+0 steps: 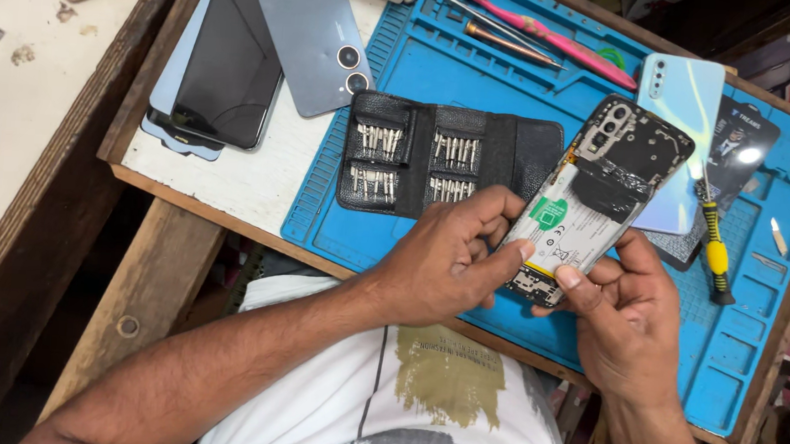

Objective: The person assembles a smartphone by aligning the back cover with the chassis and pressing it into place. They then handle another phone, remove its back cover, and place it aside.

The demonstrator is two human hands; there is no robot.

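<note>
Opened smartphone [579, 206], its back cover off so the white battery and black inner shielding show, sits tilted at the centre right of the frame, held above the blue repair mat [423, 59] by both hands. Left hand [448, 257] grips its lower left edge, fingers curled behind and the thumb pressed on the battery near the bottom. Right hand [622, 314] cradles the lower right corner, its thumb laid on the bottom end by the charging port; both hands are closed around the phone. Just left of it, on the mat, lies an open black screwdriver bit wallet [436, 156] with rows of metal bits. Behind the phone, toward the upper right, rests a pale blue back cover [686, 103], and below that a yellow-handled screwdriver [713, 251]. Pink tweezers [552, 38] and a thin metal tool lie along the top edge of the mat. In the upper left, on the wooden counter [233, 180], lie a dark-screened phone [226, 65] and a grey phone [310, 34], back up, with two camera lenses.
</note>
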